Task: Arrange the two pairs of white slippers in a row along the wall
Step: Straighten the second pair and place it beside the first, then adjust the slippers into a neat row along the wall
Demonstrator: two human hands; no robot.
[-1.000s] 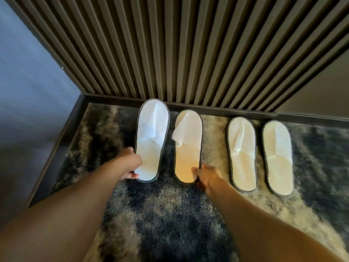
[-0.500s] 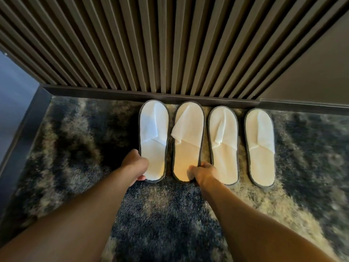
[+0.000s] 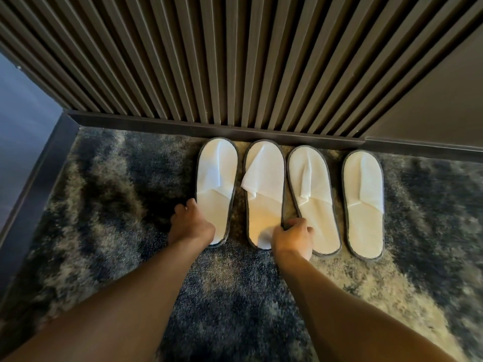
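Head view: four white slippers lie toes-up in a row at the centre of the frame, on a mottled dark carpet (image 3: 109, 231), their toes at or near the dark baseboard (image 3: 162, 124) under the slatted wall (image 3: 235, 61). The first slipper (image 3: 217, 178), leftmost, and the second slipper (image 3: 265, 192) sit just beside each other. The third slipper (image 3: 313, 202) leans with its heel swung right, nearly touching the second at the toe. The fourth slipper (image 3: 363, 205) stands a little apart, at right of centre.

The left hand (image 3: 190, 226) rests at the heel of the first slipper, fingers curled loosely along its left edge; whether they pinch the rim I cannot tell. The right hand (image 3: 294, 237) lies between the heels of the second and third, its fingers (image 3: 295, 223) curled together against the second slipper's right rim, apparently gripping it.

These look like thin disposable slippers: light, soft, floppy, with uppers that crease easily. They probably slide readily on the carpet, so nudging at the heel rim should suit best. No containers are in sight.
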